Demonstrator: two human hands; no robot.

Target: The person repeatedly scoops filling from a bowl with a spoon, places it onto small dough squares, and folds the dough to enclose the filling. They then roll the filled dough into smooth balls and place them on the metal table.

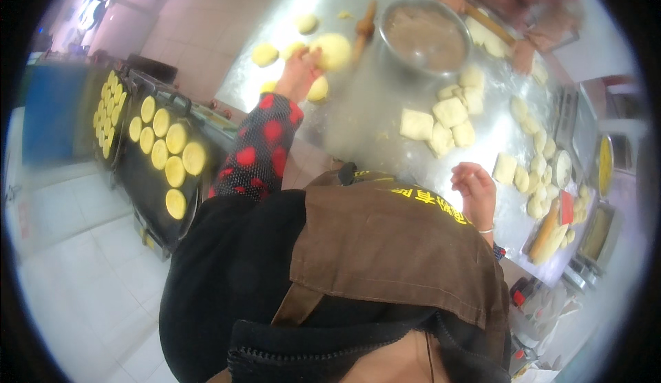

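Observation:
My left hand (300, 75), in a dark sleeve with red spots, reaches over the metal worktable (356, 119). Its fingertips overlap the near edge of a large flat yellow dough round (335, 52); whether they pinch it is unclear. Smaller yellow dough pieces (265, 54) lie around that hand, one of them (317, 89) just beside the wrist. My right hand (474, 192) hovers near the table's front edge with fingers loosely curled and nothing visible in them. Left of it sits a cluster of pale folded dough squares (449, 113). A wooden rolling pin (365, 26) rests beyond the large round.
A steel bowl of brown filling (426, 34) stands at the back. Across the table, another person's hands (522, 56) hold a rolling pin (490, 25) over dough. More dough pieces (537, 166) line the right side. Left, a black griddle (147, 186) carries several yellow rounds.

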